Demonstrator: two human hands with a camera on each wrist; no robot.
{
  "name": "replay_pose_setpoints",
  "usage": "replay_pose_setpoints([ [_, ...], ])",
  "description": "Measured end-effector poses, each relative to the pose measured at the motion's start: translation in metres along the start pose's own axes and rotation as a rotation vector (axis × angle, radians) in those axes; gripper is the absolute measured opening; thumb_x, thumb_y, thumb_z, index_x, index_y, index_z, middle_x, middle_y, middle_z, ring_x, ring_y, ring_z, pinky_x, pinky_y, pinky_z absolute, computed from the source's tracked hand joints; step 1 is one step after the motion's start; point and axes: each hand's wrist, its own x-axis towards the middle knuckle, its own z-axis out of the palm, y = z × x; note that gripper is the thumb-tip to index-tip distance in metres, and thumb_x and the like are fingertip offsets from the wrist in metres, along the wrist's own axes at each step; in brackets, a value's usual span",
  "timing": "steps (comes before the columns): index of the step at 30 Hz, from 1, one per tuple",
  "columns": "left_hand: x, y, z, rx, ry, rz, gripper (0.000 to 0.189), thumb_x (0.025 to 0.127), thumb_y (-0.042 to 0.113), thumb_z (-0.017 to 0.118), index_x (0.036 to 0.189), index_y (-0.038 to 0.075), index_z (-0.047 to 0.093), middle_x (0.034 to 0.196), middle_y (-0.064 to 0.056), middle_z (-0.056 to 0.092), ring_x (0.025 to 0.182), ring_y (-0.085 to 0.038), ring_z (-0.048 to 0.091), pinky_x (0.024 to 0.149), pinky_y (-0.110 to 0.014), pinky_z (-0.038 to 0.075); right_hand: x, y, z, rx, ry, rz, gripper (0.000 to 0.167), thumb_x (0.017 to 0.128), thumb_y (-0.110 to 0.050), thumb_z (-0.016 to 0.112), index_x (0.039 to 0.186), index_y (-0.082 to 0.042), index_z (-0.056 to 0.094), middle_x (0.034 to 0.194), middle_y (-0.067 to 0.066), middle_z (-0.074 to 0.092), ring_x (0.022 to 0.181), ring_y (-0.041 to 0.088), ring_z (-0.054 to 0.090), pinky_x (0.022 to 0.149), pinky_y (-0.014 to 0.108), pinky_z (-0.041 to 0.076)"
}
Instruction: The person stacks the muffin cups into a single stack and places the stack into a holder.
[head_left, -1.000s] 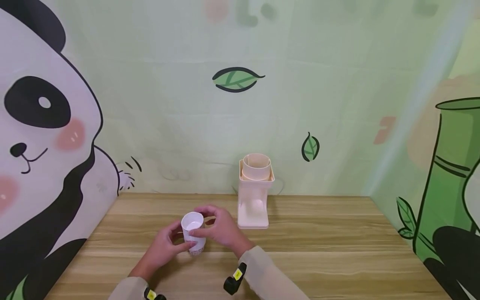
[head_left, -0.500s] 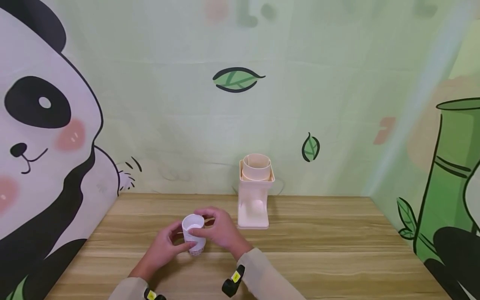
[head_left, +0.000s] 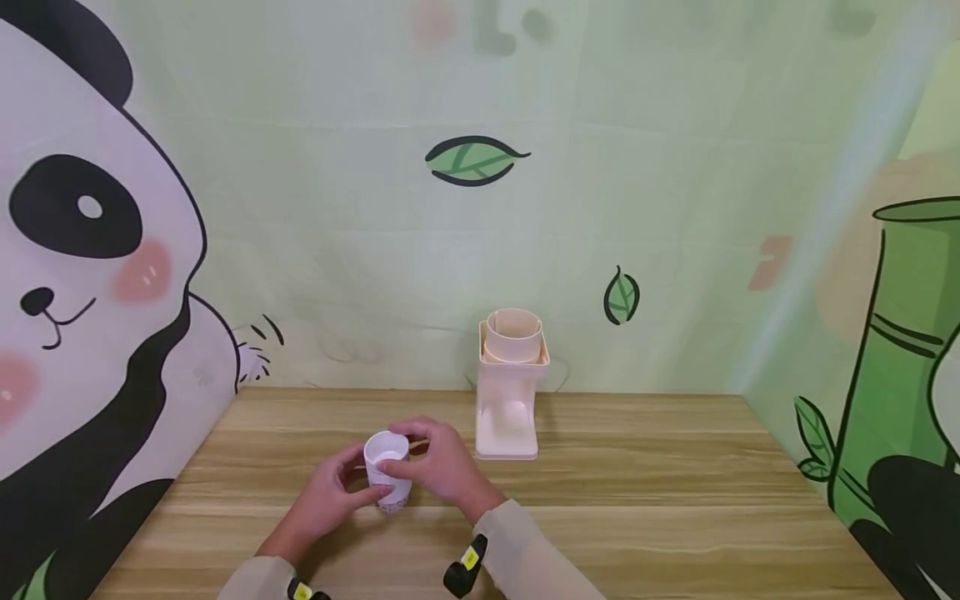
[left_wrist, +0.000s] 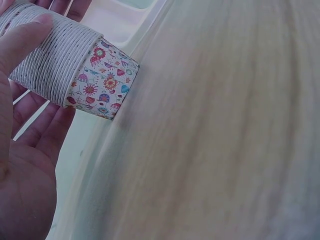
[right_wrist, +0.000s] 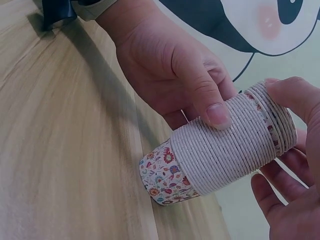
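Note:
A nested stack of paper cups (head_left: 388, 483) stands nearly upright at the front middle of the table, its open rim facing up. Rows of stacked white rims and a flower-printed bottom cup (left_wrist: 105, 80) show in the left wrist view. My left hand (head_left: 326, 496) grips the stack low on its left side, with the thumb across the front. Higher up, my right hand (head_left: 446, 467) holds the rim end between thumb and fingers, as the right wrist view also shows. The bottom cup (right_wrist: 167, 175) is at or just above the wood; I cannot tell whether it touches.
Behind and right of my hands stands a pale pink stand (head_left: 507, 433) with a round tube (head_left: 513, 337) at its top. The wooden table (head_left: 637, 483) ends at a printed cloth backdrop (head_left: 360, 250) with a panda and leaves.
The top rim of the cup stack has shifted slightly down, and my right hand has moved a little with it. Both hands keep their hold; my left hand looks still.

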Motion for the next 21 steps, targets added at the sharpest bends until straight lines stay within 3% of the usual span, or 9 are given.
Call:
replay_pose_setpoints([
  [9,0.001,-0.001,0.001,0.000,-0.006,0.006,0.059,0.084,0.014,0.085,0.136,0.002,0.059,0.126,-0.018,0.068,0.108,-0.006,0.066,0.096,-0.020,0.054,-0.004,0.007,0.004,0.076,0.040,0.005,0.049,0.083,-0.025,0.087,0.128,-0.014,0.070,0.122,0.002,0.072,0.103,0.016,0.068,0.095,0.041,0.058],
  [16,0.000,0.003,0.000,-0.006,-0.002,-0.045,0.061,0.083,0.012,0.086,0.136,0.000,0.058,0.127,-0.020,0.068,0.110,-0.008,0.066,0.096,-0.018,0.053,-0.007,0.010,0.007,0.132,0.054,-0.007,0.057,0.080,-0.016,0.089,0.133,-0.014,0.067,0.126,0.006,0.072,0.106,0.026,0.069,0.097,0.050,0.057],
  [21,-0.001,0.006,-0.003,-0.004,-0.016,-0.038,0.063,0.082,0.011,0.086,0.136,-0.004,0.057,0.126,-0.024,0.067,0.110,-0.010,0.067,0.096,-0.021,0.054,-0.009,0.011,0.007,0.151,0.049,-0.020,0.056,0.080,-0.011,0.088,0.132,-0.012,0.066,0.126,0.008,0.072,0.111,0.030,0.069,0.099,0.051,0.057],
])
